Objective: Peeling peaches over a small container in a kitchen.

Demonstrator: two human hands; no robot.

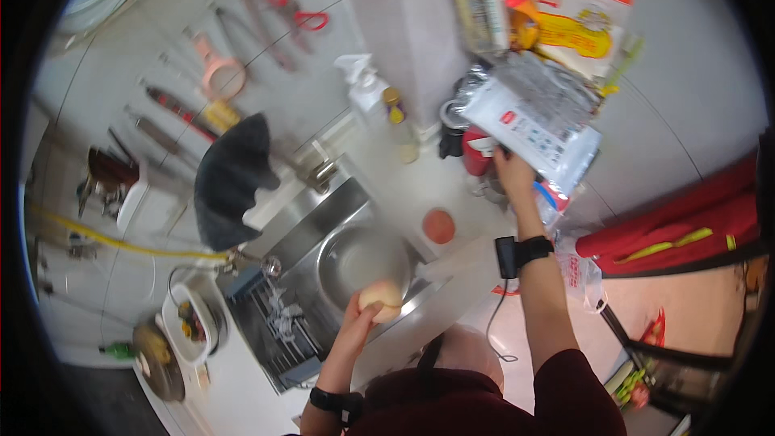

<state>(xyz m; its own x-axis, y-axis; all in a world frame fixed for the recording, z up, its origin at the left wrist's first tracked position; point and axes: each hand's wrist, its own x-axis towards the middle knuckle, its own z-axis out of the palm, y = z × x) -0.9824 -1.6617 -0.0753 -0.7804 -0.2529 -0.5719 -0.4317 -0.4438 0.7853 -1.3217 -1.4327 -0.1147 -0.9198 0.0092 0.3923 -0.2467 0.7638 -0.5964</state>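
My left hand holds a pale, rounded item, perhaps a peeled fruit or vegetable, above the front edge of the stainless steel sink. Behind it, a round metal basin sits in the sink. My right hand reaches to the far right of the counter, its fingertips beside a red container and below a white plastic packet. Whether those fingers grip anything is hidden. A reddish round object lies on the counter between the two hands.
A dish rack spans the sink's left part, and a faucet stands behind. A dark cloth hangs near it. A spray bottle and a yellow-capped bottle stand by the wall. Red scissors hang above.
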